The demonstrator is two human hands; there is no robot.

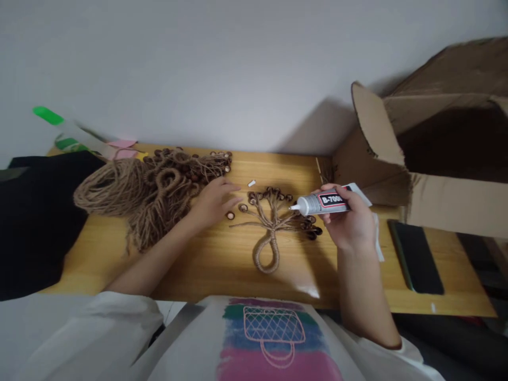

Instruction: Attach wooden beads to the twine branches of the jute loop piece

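Note:
My right hand is wrapped round a tube of B-7000 glue; its bare nozzle points left. Below the nozzle lies a jute cord piece with a wrapped loop toward me and strands fanning out, several tipped with brown acorn-like caps. My left hand reaches over the table left of the strands, fingers stretched out and apart, with nothing visible in them. Close to its fingertips is a loose cap, pale side up. A small white tube cap lies beyond the strands.
A coil of jute cord and a heap of finished-looking cord pieces are at left, beside black cloth. On the right stand an open cardboard box and a phone. A wall closes off the table's back.

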